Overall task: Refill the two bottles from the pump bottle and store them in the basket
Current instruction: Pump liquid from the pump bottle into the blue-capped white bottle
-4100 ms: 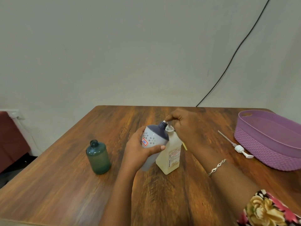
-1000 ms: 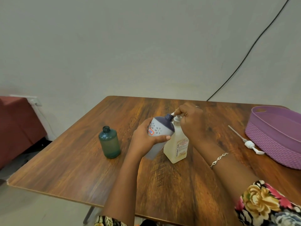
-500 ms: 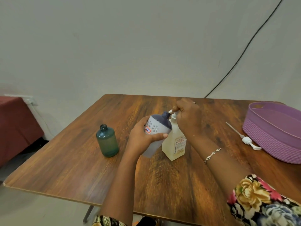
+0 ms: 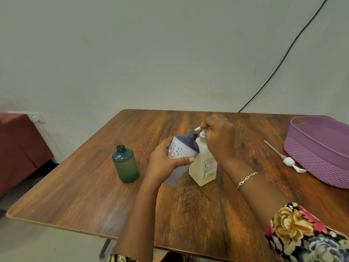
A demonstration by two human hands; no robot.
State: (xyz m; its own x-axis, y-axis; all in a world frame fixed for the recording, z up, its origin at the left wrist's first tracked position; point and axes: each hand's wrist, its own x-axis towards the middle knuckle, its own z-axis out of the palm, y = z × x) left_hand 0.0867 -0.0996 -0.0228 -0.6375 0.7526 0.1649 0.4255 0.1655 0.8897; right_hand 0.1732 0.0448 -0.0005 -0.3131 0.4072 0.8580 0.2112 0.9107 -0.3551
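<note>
Head view: the left grip (image 4: 166, 163) is wrapped round the white bottle (image 4: 184, 148), the one with a navy shoulder. The thumb lies across its front, below a small red-edged label. The bottle is tilted, its open neck leaning toward the right grip (image 4: 220, 138). The right grip is curled over the head of the pump bottle (image 4: 203, 167). The white nozzle (image 4: 197, 128) sticks out from under its fingers and sits just above the tilted neck. Whether liquid is running cannot be told.

The pump bottle stands upright on the table (image 4: 198, 214), directly under the right grip and just beside the left grip's thumb tip. It holds a pale yellowish liquid.

The green bottle (image 4: 125, 164) stands upright and uncapped to the left of the left grip, apart from it. The purple basket (image 4: 319, 167) sits well off to the right of the right grip, at the table's right side. A loose pump (image 4: 289, 162) with its tube lies on the table between the right forearm and the basket, just beside the basket's wall.

A bracelet (image 4: 246, 179) circles the right wrist, ahead of a floral sleeve (image 4: 302, 233). A black cable (image 4: 283, 59) runs down the wall beyond the right grip.
</note>
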